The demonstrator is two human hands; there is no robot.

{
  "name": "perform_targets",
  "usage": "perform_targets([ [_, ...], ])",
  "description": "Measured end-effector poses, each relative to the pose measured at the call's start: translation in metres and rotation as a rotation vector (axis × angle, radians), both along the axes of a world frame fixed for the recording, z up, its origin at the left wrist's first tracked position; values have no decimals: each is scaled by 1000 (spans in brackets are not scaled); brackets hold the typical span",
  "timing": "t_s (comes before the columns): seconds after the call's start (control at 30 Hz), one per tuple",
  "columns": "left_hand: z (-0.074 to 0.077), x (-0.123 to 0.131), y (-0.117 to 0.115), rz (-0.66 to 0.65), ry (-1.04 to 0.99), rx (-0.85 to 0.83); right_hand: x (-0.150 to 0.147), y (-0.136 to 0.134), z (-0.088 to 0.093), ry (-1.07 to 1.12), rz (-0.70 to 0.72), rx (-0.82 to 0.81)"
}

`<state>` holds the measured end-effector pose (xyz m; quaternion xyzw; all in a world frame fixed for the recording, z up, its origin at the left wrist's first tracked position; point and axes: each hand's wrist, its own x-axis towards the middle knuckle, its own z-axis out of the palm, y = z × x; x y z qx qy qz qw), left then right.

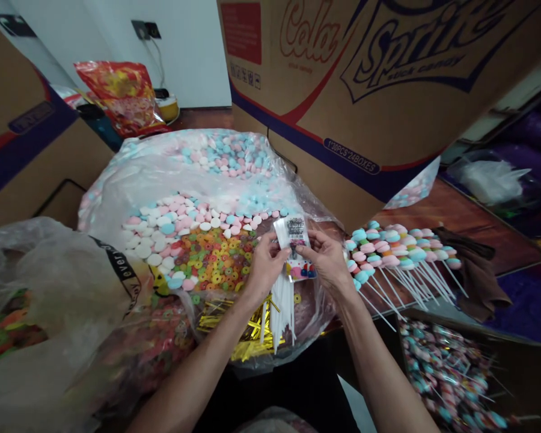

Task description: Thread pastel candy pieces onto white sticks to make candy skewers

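Between both hands is a small printed plastic bag [297, 231] with a barcode label at the top and coloured dots at its lower end. My left hand [270, 255] pinches the bag's left side, and my right hand [327, 255] grips its right side. Just under the hands lies a bundle of white sticks [283, 313]. Gold twist ties [234, 331] are heaped left of the sticks. Ring-shaped gummies [219, 255] and pastel round candies [157, 231] spread out beyond my left hand. Whether the bag contains anything cannot be made out.
Right of my hands lie assembled candy skewers [399, 249] beside a brown cloth [473, 276]. A box of wrapped candy sticks [451, 373] stands lower right. Large cartons [306, 126] rise behind, and a cloudy plastic bag of gummies [67, 300] bulges at left.
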<state>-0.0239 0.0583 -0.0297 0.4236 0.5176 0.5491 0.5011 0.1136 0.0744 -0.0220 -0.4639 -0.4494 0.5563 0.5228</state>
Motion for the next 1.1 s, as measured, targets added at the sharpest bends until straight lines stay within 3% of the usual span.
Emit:
perform_targets([
  [0.13, -2, 0, -1, -11, 27, 16, 2, 2, -1, -11, 5, 32],
  [0.23, 2, 0, -5, 105, 137, 15, 3, 2, 2, -127, -14, 107],
  [0.3, 6, 1, -8, 147, 168, 6, 2, 0, 6, -346, -78, 230],
  [0.4, 11, 5, -12, 74, 44, -53, -11, -8, 12, -825, -196, 423],
  [0.5, 9, 6, -11, 49, -115, -91, -31, -19, 15, -1186, -139, 418],
  [0.57, 6, 3, -8, 50, -151, -93, -38, -27, 14, -1282, -57, 354],
  [0.7, 3, -8, -2, 15, -90, -156, -23, -38, 9, -1102, 64, 357],
  [0.8, 2, -12, 3, -24, 69, -135, 4, -41, 4, -915, 14, 309],
  [0.97, 3, -1, 10, 102, 521, 24, 22, -44, -6, -998, -66, 247],
  [1.1, 7, 7, 16, 32, 734, 69, 18, -44, -14, -1007, -82, 269],
])
